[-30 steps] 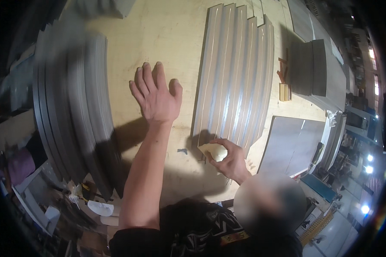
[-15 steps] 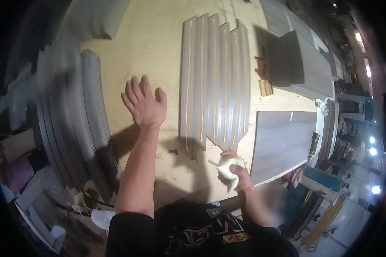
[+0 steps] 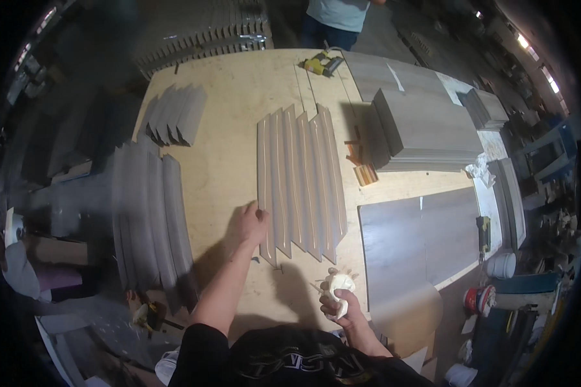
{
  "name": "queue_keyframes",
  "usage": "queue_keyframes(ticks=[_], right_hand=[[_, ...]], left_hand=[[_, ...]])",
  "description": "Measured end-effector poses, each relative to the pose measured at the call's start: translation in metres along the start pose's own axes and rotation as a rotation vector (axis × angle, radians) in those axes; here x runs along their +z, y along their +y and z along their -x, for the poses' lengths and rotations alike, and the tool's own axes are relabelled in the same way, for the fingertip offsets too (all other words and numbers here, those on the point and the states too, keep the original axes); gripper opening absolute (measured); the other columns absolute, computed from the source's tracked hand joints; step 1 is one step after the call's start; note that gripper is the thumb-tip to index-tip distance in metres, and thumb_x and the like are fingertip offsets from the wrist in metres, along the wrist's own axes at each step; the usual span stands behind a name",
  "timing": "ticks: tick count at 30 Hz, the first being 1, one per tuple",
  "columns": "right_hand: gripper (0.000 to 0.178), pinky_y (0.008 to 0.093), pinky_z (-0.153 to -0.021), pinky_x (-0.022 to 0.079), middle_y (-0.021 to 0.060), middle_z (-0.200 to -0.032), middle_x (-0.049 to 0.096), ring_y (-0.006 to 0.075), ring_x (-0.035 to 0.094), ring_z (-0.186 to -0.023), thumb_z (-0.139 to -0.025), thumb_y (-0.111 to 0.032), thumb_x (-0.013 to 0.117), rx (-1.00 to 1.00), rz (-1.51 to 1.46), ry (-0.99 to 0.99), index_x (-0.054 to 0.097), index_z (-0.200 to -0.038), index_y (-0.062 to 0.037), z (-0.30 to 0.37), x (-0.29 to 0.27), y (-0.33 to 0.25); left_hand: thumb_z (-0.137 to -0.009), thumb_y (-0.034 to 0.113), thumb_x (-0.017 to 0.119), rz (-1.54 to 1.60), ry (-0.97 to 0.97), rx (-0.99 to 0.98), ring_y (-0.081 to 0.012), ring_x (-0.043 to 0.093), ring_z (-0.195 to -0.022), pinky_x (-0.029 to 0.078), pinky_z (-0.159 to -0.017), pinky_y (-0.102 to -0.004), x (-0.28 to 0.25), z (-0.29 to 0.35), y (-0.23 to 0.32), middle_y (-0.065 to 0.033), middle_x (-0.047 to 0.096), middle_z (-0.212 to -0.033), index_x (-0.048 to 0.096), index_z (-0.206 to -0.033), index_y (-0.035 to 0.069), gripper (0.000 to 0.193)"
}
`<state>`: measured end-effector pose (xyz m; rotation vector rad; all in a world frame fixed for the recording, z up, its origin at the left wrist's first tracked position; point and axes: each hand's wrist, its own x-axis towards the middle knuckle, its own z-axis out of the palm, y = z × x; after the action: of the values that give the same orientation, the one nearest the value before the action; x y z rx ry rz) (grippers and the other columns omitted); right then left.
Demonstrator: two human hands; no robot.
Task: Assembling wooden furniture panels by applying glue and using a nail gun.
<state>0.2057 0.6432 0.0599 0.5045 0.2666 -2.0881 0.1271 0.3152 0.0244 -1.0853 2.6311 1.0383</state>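
Several narrow grey planks (image 3: pixel 300 187) lie side by side on the pale wooden table, with slanted ends and a thin beige line of what looks like glue along each. My left hand (image 3: pixel 252 224) is at the left edge of the leftmost plank (image 3: pixel 263 155), fingers curled and pressed against it; the fingertips are partly hidden. Below the planks' near ends, my right hand (image 3: pixel 350 312) is closed around a soft, crumpled white squeeze bag (image 3: pixel 339 284). The bag is held above the table, apart from the planks.
Stacked grey planks stand at the left (image 3: pixel 152 213) and far left (image 3: pixel 177 113). A grey panel (image 3: pixel 419 226) lies right, below stacked boards (image 3: pixel 426 129). Small wood pieces (image 3: pixel 366 175) sit between. A yellow-green power tool (image 3: pixel 321 63) rests at the far edge, near a person (image 3: pixel 337 16).
My left hand has gone from spread above the table to curled at the leftmost plank's edge. My right hand still holds the white bag near the planks' near ends. The view has shifted, showing more beyond.
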Motion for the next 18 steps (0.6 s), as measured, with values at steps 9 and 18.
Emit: queue_keyframes(ticks=[9, 18], right_hand=[[0.073, 0.0292, -0.045, 0.039, 0.0087, -0.094, 0.061, 0.0139, 0.049, -0.054, -0.079, -0.006, 0.074, -0.147, 0.316, 0.075, 0.043, -0.144, -0.0183, 0.047, -0.007, -0.052], [0.058, 0.027, -0.054, 0.042, 0.0009, -0.104, 0.055, 0.0087, 0.047, -0.057, -0.095, -0.038, 0.069, -0.259, -0.033, -0.123, 0.048, -0.147, -0.0234, 0.067, -0.005, -0.064]], left_hand=[[-0.093, 0.029, 0.059, 0.252, -0.008, 0.068, -0.0346, 0.063, -0.116, 0.05, -0.099, -0.0434, 0.043, -0.014, 0.003, -0.019, 0.066, -0.121, 0.062, -0.133, 0.008, 0.046], [-0.098, 0.036, 0.059, 0.118, 0.193, 0.043, -0.0289, 0.069, -0.106, 0.053, -0.092, -0.0381, 0.018, 0.036, -0.034, -0.0133, 0.072, -0.117, 0.069, -0.125, 0.009, 0.04]])
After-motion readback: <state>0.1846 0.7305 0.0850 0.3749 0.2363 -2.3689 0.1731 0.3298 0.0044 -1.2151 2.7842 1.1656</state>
